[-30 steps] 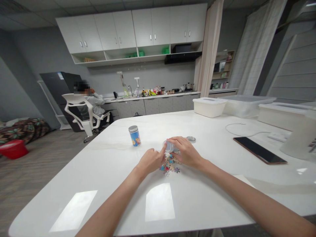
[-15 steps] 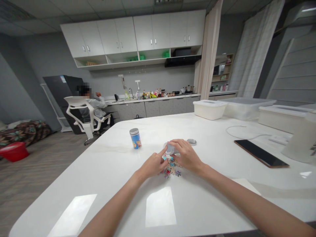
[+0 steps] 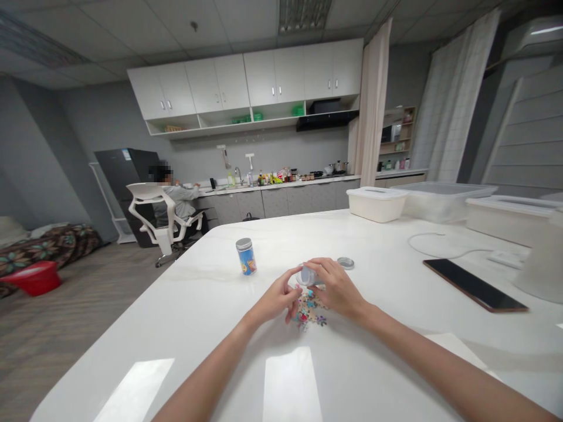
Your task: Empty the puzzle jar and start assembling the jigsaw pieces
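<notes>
Clasping clear round jar (image 3: 307, 276) in curled right hand (image 3: 339, 287), holding parted, seemingly empty left hand (image 3: 278, 300) by colourful jigsaw pieces (image 3: 311, 315) on glossy white table (image 3: 224, 346), facing white wall cupboards (image 3: 288, 76)

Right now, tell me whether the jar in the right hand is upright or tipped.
Tipped: the jar is held on its side in the right hand, one round end toward the left hand, close to the puzzle pieces.

I see the clear jar (image 3: 307, 276) tipped over within the right fingers (image 3: 326, 272), its round end turned toward the left fingers (image 3: 291, 275). Below it I make out loose puzzle pieces (image 3: 311, 308) in tan, blue, red and purple, heaped on the surface between both sets of fingers.
</notes>
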